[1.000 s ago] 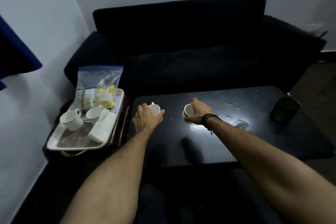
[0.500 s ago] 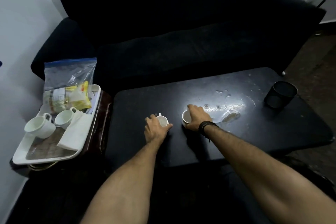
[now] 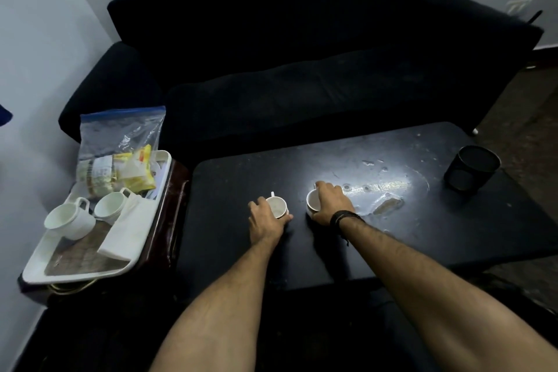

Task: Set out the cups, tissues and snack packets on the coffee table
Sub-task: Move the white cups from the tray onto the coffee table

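Observation:
Two white cups stand side by side near the middle of the black coffee table. My left hand wraps the left cup, handle pointing away. My right hand grips the right cup from its right side. On a white tray at the left lie two more white cups, tipped on their sides, a folded white tissue stack, and a clear zip bag holding yellow snack packets.
A black mesh holder stands at the table's far right. A wet, shiny patch lies just right of the cups. A dark sofa runs behind the table. The tray rests on a dark side stand by the wall.
Both hands have brought their cups closer together and nearer to me on the table; the cups now rest on the tabletop. The view has tilted down and shifted.

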Demonstrator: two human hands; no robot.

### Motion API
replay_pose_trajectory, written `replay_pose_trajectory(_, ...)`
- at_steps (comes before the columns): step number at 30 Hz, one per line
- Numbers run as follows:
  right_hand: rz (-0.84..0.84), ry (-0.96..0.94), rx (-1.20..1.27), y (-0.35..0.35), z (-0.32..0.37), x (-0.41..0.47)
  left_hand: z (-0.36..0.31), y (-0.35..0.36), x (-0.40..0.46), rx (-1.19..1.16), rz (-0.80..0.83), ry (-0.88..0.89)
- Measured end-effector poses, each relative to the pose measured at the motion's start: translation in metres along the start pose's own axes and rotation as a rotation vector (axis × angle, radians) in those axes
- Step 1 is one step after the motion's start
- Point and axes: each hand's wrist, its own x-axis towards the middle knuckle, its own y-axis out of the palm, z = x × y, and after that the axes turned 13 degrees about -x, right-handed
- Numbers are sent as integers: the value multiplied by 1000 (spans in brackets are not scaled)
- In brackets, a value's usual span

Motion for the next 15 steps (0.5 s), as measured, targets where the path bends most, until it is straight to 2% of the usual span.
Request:
replay_pose_trajectory(11, 16, -9, 0, -3, -3, 4, -4, 7, 8, -29, 10, -35)
replay_pose_trajectory(15, 12, -53, -44, -5, -5, 3, -3, 5, 3, 106, -3, -29)
